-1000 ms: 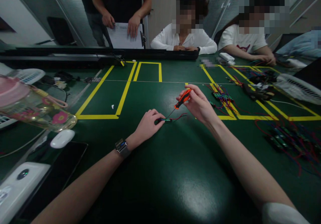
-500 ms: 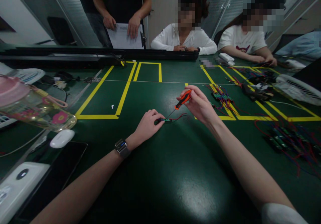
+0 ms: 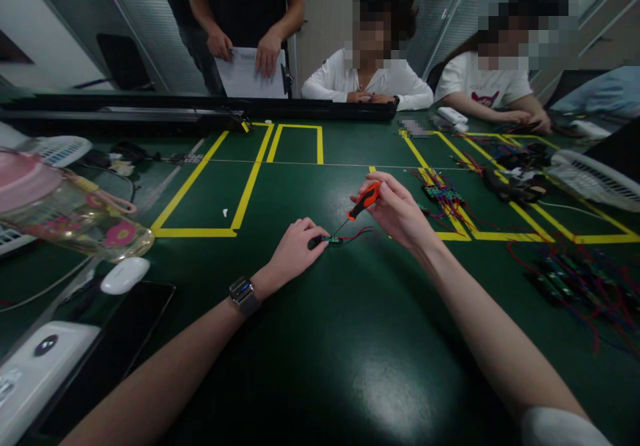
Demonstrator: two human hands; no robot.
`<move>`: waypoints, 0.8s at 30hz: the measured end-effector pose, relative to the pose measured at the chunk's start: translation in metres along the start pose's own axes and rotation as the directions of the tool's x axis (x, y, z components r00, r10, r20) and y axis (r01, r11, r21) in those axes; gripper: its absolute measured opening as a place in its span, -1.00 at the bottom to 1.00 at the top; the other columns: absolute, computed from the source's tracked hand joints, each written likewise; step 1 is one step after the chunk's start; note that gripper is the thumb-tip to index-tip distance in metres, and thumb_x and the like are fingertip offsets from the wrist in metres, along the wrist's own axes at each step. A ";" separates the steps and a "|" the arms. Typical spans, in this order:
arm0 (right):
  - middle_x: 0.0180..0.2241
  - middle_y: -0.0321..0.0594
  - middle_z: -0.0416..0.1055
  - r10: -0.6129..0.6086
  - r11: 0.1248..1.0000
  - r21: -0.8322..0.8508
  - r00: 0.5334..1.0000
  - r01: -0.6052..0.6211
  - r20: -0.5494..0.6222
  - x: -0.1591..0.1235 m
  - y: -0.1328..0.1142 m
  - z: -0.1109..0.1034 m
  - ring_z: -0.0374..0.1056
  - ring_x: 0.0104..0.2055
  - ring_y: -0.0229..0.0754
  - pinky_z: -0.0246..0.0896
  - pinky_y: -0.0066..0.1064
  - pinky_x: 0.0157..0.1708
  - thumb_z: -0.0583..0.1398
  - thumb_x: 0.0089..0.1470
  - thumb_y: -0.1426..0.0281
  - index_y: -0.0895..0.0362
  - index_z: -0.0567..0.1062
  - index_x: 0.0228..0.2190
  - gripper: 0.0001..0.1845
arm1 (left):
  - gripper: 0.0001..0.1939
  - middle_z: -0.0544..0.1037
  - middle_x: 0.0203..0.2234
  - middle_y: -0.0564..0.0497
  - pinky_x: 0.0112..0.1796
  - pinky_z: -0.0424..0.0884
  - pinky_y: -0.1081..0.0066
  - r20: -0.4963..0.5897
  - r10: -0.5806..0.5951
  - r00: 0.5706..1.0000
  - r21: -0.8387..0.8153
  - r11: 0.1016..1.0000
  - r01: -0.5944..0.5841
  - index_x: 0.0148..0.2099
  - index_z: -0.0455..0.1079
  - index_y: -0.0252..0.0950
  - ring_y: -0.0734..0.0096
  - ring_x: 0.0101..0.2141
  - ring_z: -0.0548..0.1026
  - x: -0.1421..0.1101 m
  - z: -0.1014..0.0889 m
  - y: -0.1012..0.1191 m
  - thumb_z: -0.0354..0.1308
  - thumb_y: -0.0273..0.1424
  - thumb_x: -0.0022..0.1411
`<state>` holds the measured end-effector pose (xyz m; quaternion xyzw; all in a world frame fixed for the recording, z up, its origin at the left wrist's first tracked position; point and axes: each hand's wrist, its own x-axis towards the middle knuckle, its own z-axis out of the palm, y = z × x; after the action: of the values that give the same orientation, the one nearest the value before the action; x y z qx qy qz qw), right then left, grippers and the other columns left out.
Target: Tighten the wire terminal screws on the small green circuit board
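A small green circuit board [image 3: 334, 239] with red and dark wires trailing to the right lies on the dark green table [image 3: 320, 339]. The thumb and fingers of my left hand [image 3: 299, 246] close on its left end and cover that part. My right hand [image 3: 395, 207] grips the handle of an orange and black screwdriver [image 3: 368, 197], which slants down to the left. Its thin shaft reaches the board; the exact spot the tip touches is too small to make out.
Wired circuit boards lie in a cluster [image 3: 443, 194] beyond my right hand and in a larger pile [image 3: 575, 276] at right. A water bottle [image 3: 75, 209], an earbud case [image 3: 125, 275], a black phone [image 3: 120, 339] and a white device [image 3: 55, 359] line the left. Other people are across the table.
My right hand and the screwdriver handle have shifted down very slightly, and the fingers have moved a little around the handle. My left hand stays on the board.
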<state>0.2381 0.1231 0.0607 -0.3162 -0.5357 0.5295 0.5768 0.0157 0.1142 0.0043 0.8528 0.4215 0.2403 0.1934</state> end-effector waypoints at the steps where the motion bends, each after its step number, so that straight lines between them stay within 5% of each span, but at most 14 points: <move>1: -0.29 -0.30 0.49 0.007 1.000 -0.007 1.000 -0.007 0.000 0.000 -0.001 0.001 0.44 -0.20 -0.19 0.36 -0.16 -0.01 0.27 0.08 0.11 -0.07 0.47 -0.23 -0.76 | -0.85 0.47 -0.23 -0.04 -0.14 0.37 0.24 0.000 -0.002 1.000 -0.002 1.000 0.002 -0.11 0.51 -0.25 0.26 -0.18 0.42 0.000 0.000 0.000 0.15 -0.39 0.33; 12: -0.22 -0.32 0.44 -0.032 0.999 -0.028 0.999 0.032 -0.031 0.002 0.004 -0.002 0.40 -0.15 -0.22 0.34 -0.17 0.05 0.26 0.10 0.13 -0.06 0.46 -0.34 -0.82 | -0.85 0.46 -0.21 -0.04 -0.13 0.37 0.22 0.011 -0.013 1.000 0.001 1.000 0.013 -0.10 0.51 -0.23 0.25 -0.17 0.41 0.000 -0.002 0.002 0.14 -0.38 0.32; 19: -0.28 -0.31 0.48 0.000 1.000 -0.002 1.000 0.000 -0.025 0.000 0.002 -0.003 0.42 -0.19 -0.19 0.36 -0.17 -0.02 0.23 0.13 0.13 -0.10 0.46 -0.23 -0.82 | -0.84 0.47 -0.20 -0.03 -0.14 0.38 0.23 0.019 -0.023 1.000 -0.008 1.000 0.023 -0.09 0.51 -0.23 0.25 -0.17 0.42 -0.001 -0.003 0.002 0.14 -0.37 0.33; 24: -0.32 -0.24 0.49 0.083 0.984 -0.167 0.992 -0.066 0.093 -0.002 0.027 -0.001 0.41 -0.24 -0.18 0.35 -0.25 -0.10 0.25 0.11 0.12 0.06 0.52 -0.35 -0.74 | -0.85 0.47 -0.23 -0.03 -0.13 0.37 0.21 -0.002 -0.004 1.000 0.023 1.000 0.004 -0.12 0.52 -0.23 0.24 -0.17 0.42 0.000 0.001 0.000 0.15 -0.39 0.31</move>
<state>0.2321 0.1282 0.0346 -0.3554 -0.5932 0.5202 0.5013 0.0165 0.1142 0.0036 0.8538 0.4262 0.2358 0.1838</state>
